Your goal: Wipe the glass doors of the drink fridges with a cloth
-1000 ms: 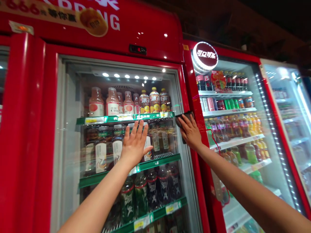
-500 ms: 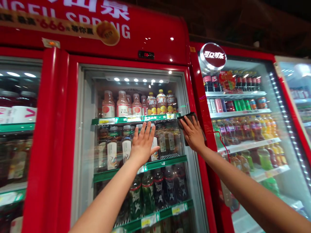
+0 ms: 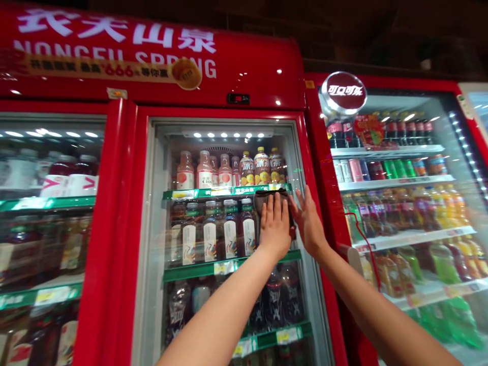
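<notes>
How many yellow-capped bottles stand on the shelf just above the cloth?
3, on the right of the shelf: left bottle, middle bottle and right bottle. Others may hide behind.

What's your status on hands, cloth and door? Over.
Left hand open, flat over dark cloth at glass door. Right hand open beside cloth, contact unclear. Possible snag: red door frame near right hand.
</notes>
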`<state>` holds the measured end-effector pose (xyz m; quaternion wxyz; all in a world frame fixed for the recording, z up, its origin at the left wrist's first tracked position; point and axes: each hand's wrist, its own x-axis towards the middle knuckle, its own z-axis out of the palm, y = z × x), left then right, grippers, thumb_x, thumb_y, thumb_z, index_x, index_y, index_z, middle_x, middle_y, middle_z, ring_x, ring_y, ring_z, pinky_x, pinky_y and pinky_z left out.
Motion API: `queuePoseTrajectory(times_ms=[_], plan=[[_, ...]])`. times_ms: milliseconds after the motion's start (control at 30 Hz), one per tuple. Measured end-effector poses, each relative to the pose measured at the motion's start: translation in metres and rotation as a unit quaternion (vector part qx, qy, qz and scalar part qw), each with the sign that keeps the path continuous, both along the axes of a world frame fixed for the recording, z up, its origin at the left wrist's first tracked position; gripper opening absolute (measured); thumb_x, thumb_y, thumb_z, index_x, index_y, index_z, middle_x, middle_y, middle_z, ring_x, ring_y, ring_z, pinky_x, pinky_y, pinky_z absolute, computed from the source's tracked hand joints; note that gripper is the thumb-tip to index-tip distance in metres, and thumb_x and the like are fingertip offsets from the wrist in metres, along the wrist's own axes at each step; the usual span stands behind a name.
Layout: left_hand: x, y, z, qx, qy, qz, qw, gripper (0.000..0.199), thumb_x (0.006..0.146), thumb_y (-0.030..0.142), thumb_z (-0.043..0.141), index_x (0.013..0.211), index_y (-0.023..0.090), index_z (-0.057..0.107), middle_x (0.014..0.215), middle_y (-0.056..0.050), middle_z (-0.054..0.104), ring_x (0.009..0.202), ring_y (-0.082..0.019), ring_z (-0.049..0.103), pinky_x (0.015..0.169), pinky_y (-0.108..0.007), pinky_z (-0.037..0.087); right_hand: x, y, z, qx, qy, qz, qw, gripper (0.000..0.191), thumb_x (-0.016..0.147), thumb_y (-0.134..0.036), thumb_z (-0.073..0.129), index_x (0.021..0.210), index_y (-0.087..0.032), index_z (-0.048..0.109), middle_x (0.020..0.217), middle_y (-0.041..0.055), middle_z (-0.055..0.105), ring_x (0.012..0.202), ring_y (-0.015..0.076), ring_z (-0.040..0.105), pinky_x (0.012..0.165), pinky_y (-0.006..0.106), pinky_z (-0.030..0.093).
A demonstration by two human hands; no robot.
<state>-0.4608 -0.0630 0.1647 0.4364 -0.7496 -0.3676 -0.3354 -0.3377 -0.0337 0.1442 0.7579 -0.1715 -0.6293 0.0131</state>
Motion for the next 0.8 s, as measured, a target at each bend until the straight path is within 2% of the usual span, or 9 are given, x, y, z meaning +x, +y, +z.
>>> queuePoseTrajectory(times_ms=[67, 133, 267, 333, 400, 500, 600, 667, 800], plan=[[0.002, 0.007, 0.004, 0.024, -0.004, 0.015, 1.0, 0.081, 0.095, 0.045, 0.053, 0.16, 0.009, 0.019, 0.169, -0.017, 0.006, 0.156, -0.033, 0.001, 0.127, -0.057, 0.014, 0.017, -0.003, -0.004, 0.011, 0.022, -0.033, 0.999, 0.057, 0.106, -0.051, 0.019, 0.16, -0.031, 0.026, 0.158, 0.0112, 0.043, 0.136, 0.0232, 0.054, 0.105, 0.045, 0.053], [-0.003, 0.01, 0.004, 0.042, -0.012, 0.02, 0.999, 0.078, 0.097, 0.046, 0.052, 0.161, 0.016, 0.018, 0.169, -0.014, 0.008, 0.157, -0.03, 0.0, 0.127, -0.058, 0.011, 0.032, -0.01, -0.01, 0.023, 0.028, -0.071, 0.997, 0.047, 0.103, -0.051, 0.038, 0.14, -0.029, 0.058, 0.143, 0.0113, 0.059, 0.13, 0.026, 0.059, 0.105, 0.049, 0.052], [-0.014, 0.009, -0.018, 0.066, -0.066, 0.036, 0.995, 0.075, 0.095, 0.042, 0.057, 0.16, 0.031, 0.022, 0.17, -0.01, 0.013, 0.157, -0.034, 0.005, 0.122, -0.07, 0.011, 0.047, -0.024, -0.016, 0.033, 0.001, -0.121, 0.992, 0.029, 0.097, -0.042, 0.054, 0.111, -0.028, 0.075, 0.123, 0.0091, 0.071, 0.119, 0.0269, 0.065, 0.108, 0.053, 0.049], [-0.016, 0.008, -0.027, 0.066, -0.045, 0.032, 0.996, 0.075, 0.093, 0.042, 0.059, 0.159, 0.034, 0.024, 0.17, -0.011, 0.013, 0.156, -0.037, 0.008, 0.121, -0.073, 0.012, 0.045, -0.024, -0.013, 0.038, -0.002, -0.138, 0.99, 0.028, 0.097, -0.036, 0.053, 0.112, -0.027, 0.075, 0.122, 0.0097, 0.071, 0.117, 0.0265, 0.065, 0.106, 0.052, 0.05], [-0.019, 0.009, -0.022, 0.065, 0.012, 0.016, 0.998, 0.073, 0.093, 0.044, 0.059, 0.158, 0.034, 0.028, 0.17, -0.011, 0.012, 0.156, -0.036, 0.008, 0.122, -0.071, 0.01, 0.038, -0.017, -0.008, 0.055, -0.005, -0.157, 0.986, 0.031, 0.097, -0.03, 0.05, 0.116, -0.027, 0.073, 0.126, 0.0109, 0.069, 0.12, 0.0264, 0.064, 0.107, 0.052, 0.05], [-0.038, 0.011, 0.011, 0.076, 0.057, 0.004, 0.995, 0.066, 0.095, 0.045, 0.056, 0.156, 0.033, 0.035, 0.17, -0.01, 0.015, 0.157, -0.032, 0.011, 0.125, -0.063, 0.005, 0.021, -0.001, -0.004, 0.095, -0.047, -0.187, 0.977, 0.044, 0.094, -0.017, 0.046, 0.131, -0.03, 0.066, 0.14, 0.0096, 0.062, 0.13, 0.0256, 0.058, 0.111, 0.053, 0.047], [-0.068, 0.009, 0.035, 0.102, 0.007, 0.023, 0.994, 0.061, 0.095, 0.039, 0.057, 0.153, 0.033, 0.04, 0.169, -0.009, 0.02, 0.156, -0.031, 0.015, 0.126, -0.061, 0.007, 0.004, 0.015, -0.011, 0.131, -0.119, -0.222, 0.959, 0.064, 0.093, -0.007, 0.038, 0.15, -0.036, 0.046, 0.155, 0.0052, 0.049, 0.145, 0.0229, 0.043, 0.117, 0.055, 0.04], [-0.084, 0.005, 0.028, 0.122, -0.04, 0.041, 0.991, 0.062, 0.094, 0.035, 0.058, 0.153, 0.031, 0.04, 0.169, -0.011, 0.019, 0.156, -0.032, 0.015, 0.125, -0.063, 0.009, -0.003, 0.022, -0.019, 0.147, -0.163, -0.268, 0.938, 0.07, 0.096, -0.006, 0.037, 0.159, -0.037, 0.028, 0.161, 0.0045, 0.039, 0.151, 0.0225, 0.031, 0.121, 0.057, 0.034], [-0.087, 0.001, -0.016, 0.136, -0.06, 0.047, 0.988, 0.074, 0.09, 0.045, 0.064, 0.155, 0.024, 0.036, 0.169, -0.017, 0.015, 0.156, -0.039, 0.011, 0.123, -0.067, 0.007, -0.007, 0.022, -0.032, 0.157, -0.215, -0.36, 0.894, 0.074, 0.1, -0.019, 0.046, 0.162, -0.033, 0.009, 0.167, 0.0053, 0.024, 0.154, 0.0253, 0.021, 0.123, 0.057, 0.029]])
